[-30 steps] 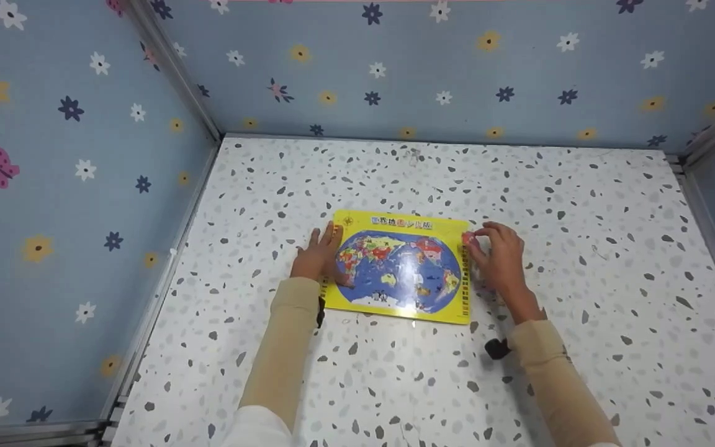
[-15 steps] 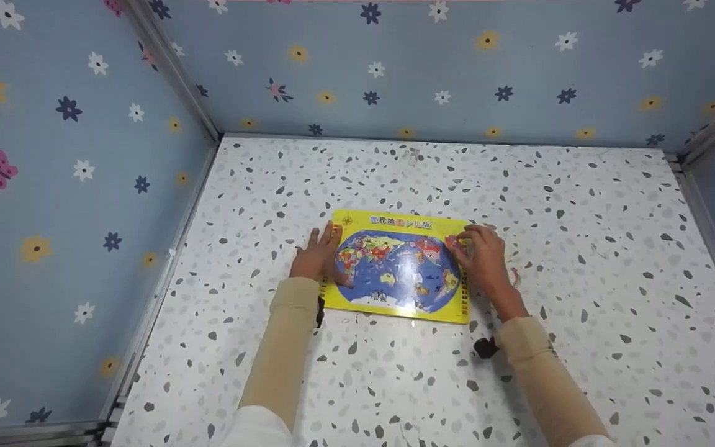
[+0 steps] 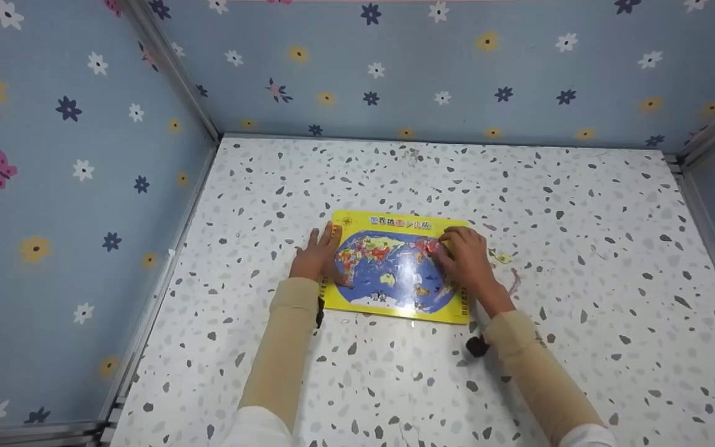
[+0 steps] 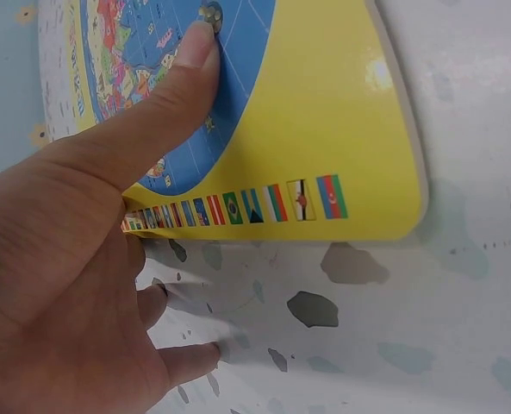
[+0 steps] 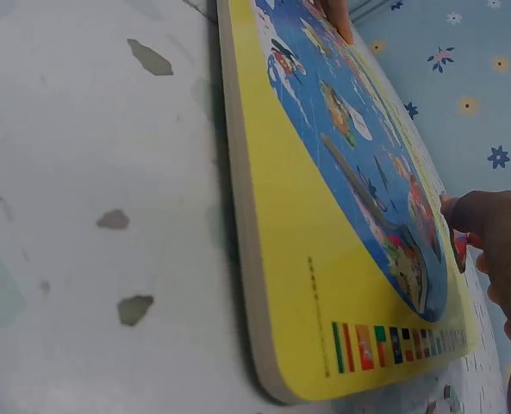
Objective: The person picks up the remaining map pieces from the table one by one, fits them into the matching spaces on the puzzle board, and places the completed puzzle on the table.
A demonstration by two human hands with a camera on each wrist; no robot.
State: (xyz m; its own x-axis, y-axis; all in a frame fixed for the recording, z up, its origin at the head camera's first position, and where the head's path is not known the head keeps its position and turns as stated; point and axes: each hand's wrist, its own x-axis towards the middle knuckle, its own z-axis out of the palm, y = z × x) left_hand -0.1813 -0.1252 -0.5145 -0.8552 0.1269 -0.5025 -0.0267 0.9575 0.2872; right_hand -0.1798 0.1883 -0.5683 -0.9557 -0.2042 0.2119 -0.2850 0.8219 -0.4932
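Note:
A yellow-bordered world map puzzle board [image 3: 344, 303] lies flat on the speckled table. At its left edge rests my left hand [image 3: 317, 257], fingers spread; in the left wrist view the thumb [image 4: 165, 103] lies straight across the blue sea while the other fingers reach past the edge. My right hand [image 3: 474, 264] is over the board's right side, pinching a small red puzzle piece [image 5: 459, 248] between thumb and fingers. From the head view that piece is at the map's upper right, beside the red landmass, and the hand partly covers it.
To the right of the board lie a loose yellow piece [image 3: 503, 257] and a thin pinkish piece [image 3: 514, 280]. Rows of small flags [image 4: 272, 203] run along the board's sides. Blue flowered panels [image 3: 407, 68] stand at the back and sides of the table.
My right hand has moved left with the red puzzle piece, from the board's right border onto the map's upper right. The loose pieces on the right came into sight. My left hand stayed put.

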